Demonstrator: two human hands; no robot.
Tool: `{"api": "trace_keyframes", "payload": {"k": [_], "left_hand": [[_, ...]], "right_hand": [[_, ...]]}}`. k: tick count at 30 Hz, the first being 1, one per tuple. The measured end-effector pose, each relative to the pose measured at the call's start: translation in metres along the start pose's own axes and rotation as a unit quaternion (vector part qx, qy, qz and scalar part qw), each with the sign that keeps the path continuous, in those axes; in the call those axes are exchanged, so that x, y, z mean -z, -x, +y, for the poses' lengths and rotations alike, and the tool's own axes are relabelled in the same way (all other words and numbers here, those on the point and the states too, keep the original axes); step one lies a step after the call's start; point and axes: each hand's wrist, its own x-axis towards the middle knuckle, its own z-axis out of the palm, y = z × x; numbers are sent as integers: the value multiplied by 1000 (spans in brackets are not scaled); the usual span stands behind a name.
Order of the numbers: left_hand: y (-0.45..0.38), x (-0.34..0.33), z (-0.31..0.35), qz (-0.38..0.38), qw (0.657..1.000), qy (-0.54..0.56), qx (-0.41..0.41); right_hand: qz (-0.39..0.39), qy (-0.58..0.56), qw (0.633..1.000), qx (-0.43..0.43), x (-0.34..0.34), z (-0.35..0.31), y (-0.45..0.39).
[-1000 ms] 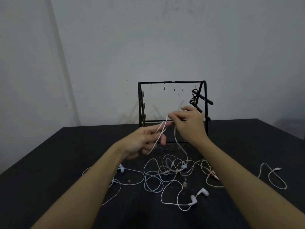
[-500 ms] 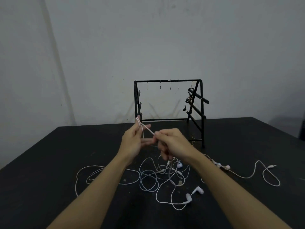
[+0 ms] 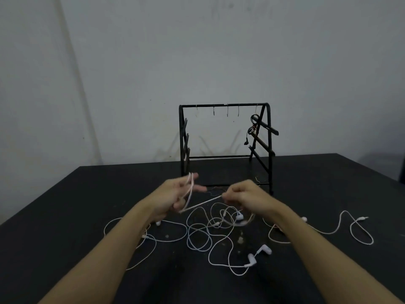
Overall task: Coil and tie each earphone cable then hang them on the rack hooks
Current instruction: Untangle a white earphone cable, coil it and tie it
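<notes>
L hand (image 3: 175, 195): my fingers spread, white cable (image 3: 202, 202) looped round them.
R hand (image 3: 245, 194): pinches same cable, taut btwn both hands.
Rest of cable: trails onto table (image 3: 65, 216).
Rack (image 3: 225, 145): behind hands, 1 black earphone (image 3: 252, 128) hung on its right side.

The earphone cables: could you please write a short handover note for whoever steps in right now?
Left hand: white cable looped around its fingers, coil just begun.
Right hand: pinches the same cable, pulled taut between the hands.
Done: one black earphone hangs on the rack, rightmost hook.
Left: finish and tie this coil, then coil the loose white earphones tangled on the table; four hooks are free.
</notes>
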Motion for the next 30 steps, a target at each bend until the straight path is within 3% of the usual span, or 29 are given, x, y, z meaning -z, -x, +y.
{"api": "trace_keyframes", "payload": {"k": [2, 4, 7, 10, 13, 15, 19, 21, 23, 26, 28, 30], "left_hand": [[3, -7, -1, -102, 992, -65, 40], [4, -13, 0, -213, 972, -62, 72], [3, -18, 3, -310, 947, 59, 55], [5, -19, 5, -218, 964, 153, 10], [2, -22, 1, -66, 997, 28, -16], [-1, -25, -5, 5, 999, -44, -30], [-10, -36, -7, 149, 984, 38, -87], [-16, -41, -2, 203, 959, 176, -96], [-22, -39, 2, 209, 915, 329, -100], [-21, -25, 8, 199, 884, 411, -104], [-18, -17, 8, 176, 901, 385, -98], [-12, -12, 7, 148, 947, 276, -75]], "right_hand": [[30, -11, 999, 33, 7, -8, -4], [55, 9, 996, 75, 8, -17, -6], [66, -11, 993, 100, 1, -20, -6], [67, -86, 992, 57, -6, -9, -7], [59, -107, 992, 26, -10, -1, -5], [41, -127, 991, 8, -13, -4, -4], [-90, -179, 980, 5, -33, -17, -1], [-148, -193, 970, 6, -45, -19, 1], [-164, -203, 965, 2, -48, -16, 3], [-178, -149, 972, -18, -37, -7, 4], [-165, -85, 982, -31, -26, -3, 5], [-115, -52, 992, -28, -15, -5, 3]]}}
